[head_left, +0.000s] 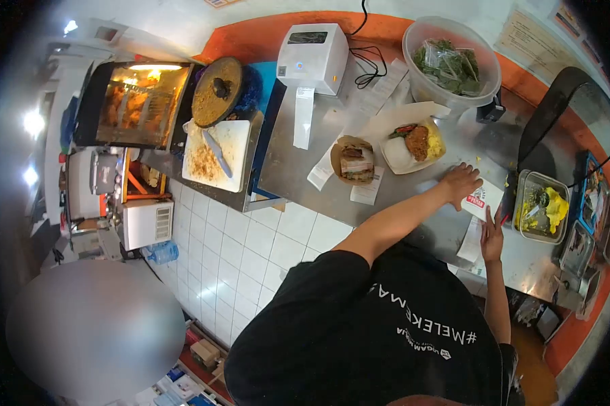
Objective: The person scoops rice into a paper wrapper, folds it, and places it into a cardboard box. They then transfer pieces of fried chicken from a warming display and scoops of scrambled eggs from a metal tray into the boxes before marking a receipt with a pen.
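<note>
A closed white box (482,197) with a red and black print lies on the steel counter. My left hand (462,181) grips its left side, fingers bent over the edge. At the box's lower right corner is my right hand (492,237), holding it between thumb and fingers. To the left, an open box (413,146) holds rice, a brown fried piece, something yellow and red and green bits. Beside that stands an opened brown paper pack (354,161) with food in it. Right of my hands is a clear tub (542,207) with yellow food.
A label printer (313,57) with a paper strip and a round tub of bagged greens (452,68) stand along the wall. Further left are a cutting board (213,154) with a knife (217,153), a round brown lid (216,92) and a lit glass cabinet (139,105). A blurred round shape is lower left.
</note>
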Tool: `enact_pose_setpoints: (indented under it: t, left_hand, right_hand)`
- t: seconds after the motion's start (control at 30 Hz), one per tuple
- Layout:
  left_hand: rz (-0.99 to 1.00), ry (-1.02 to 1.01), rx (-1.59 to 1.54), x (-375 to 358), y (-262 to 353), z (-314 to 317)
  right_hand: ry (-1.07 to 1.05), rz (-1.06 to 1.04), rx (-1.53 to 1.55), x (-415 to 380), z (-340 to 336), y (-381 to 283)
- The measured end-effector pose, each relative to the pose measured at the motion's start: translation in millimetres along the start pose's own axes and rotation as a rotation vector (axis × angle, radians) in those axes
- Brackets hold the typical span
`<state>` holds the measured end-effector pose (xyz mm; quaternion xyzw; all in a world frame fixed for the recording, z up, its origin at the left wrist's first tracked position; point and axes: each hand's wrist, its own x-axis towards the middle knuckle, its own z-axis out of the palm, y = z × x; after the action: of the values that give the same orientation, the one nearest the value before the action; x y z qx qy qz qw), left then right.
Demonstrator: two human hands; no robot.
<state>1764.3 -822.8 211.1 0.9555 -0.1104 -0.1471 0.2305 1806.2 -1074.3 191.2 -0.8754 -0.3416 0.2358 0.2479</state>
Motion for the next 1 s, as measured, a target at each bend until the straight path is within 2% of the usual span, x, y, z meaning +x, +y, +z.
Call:
enact_pose_setpoints:
  t: [0.03,0.07,0.1,0.13,0.2,0.23,0.27,0.3,0.33,0.37,0.4,0.43,0.47,0.53,0.57,0.6,0.63,0.67,0.7,0.77,0.9,0.97,1.0]
  left_hand:
    - [0.025,-0.003,-0.010,-4,2,2]
    - [0.019,0.092,0.107,-8,7,3]
    - [0.011,0.191,0.222,-12,9,2]
    - [0.034,0.193,0.211,-18,7,-4]
    - [0.286,0.252,-0.285,-48,3,-19]
    - [0.297,0.242,-0.573,-81,0,-54]
    - [0.264,0.226,-0.769,-113,-13,-83]
    - [0.224,0.209,-0.958,-145,-31,-107]
    - [0.249,0.381,-1.123,-178,-52,-127]
    - [0.025,0.484,-0.957,-207,-81,-140]
    - [-0.276,0.531,-0.548,-230,-112,-149]
    - [-0.401,0.553,-0.459,-247,-142,-150]
    - [-0.526,0.576,-0.367,-256,-168,-143]
    - [-0.540,0.545,-0.301,-257,-211,-113]
    - [-0.564,0.533,-0.232,-256,-229,-99]
    - [-0.558,0.528,-0.241,-251,-244,-87]
    - [-0.641,0.523,-0.266,-243,-256,-79]
    - [-0.728,0.511,-0.293,-237,-265,-70]
    - [-0.723,0.507,-0.305,-230,-266,-67]
    - [-0.773,0.520,-0.174,-212,-264,-65]
    - [-0.797,0.538,-0.199,-177,-265,-52]
    - [-0.728,0.637,-0.117,-169,-274,-39]
    - [-0.755,0.580,-0.182,-170,-271,-44]
  right_hand:
    - [0.126,-0.104,-0.108,-1,5,7]
    - [0.251,-0.209,-0.221,-4,10,14]
    - [0.302,-0.167,-0.203,-6,13,7]
    - [0.306,-0.146,-0.218,-5,13,4]
    - [0.302,0.082,0.013,-8,18,-1]
    - [0.317,0.197,0.097,-6,14,-15]
    - [0.353,0.078,0.164,-6,16,-9]
    - [0.352,0.122,0.187,-6,16,-11]
    - [0.352,0.166,0.214,-6,16,-13]
    - [0.350,0.193,0.210,-6,19,-11]
    - [0.349,0.223,0.208,-8,22,-10]
    - [0.343,0.183,0.142,-10,18,-30]
    - [0.365,0.323,0.014,-10,19,-47]
    - [0.636,0.187,-0.020,-12,32,-65]
    - [0.636,0.196,-0.026,-13,36,-77]
    - [0.687,0.285,-0.002,-15,39,-92]
    - [0.743,0.371,0.020,-15,42,-105]
    - [0.742,0.380,0.008,-18,45,-116]
    - [0.725,0.363,0.045,-21,48,-125]
    - [0.684,0.316,0.133,-22,51,-151]
    - [0.567,0.345,0.166,-24,63,-160]
    - [0.535,0.357,0.159,-23,65,-163]
    - [0.504,0.358,0.155,-21,66,-163]
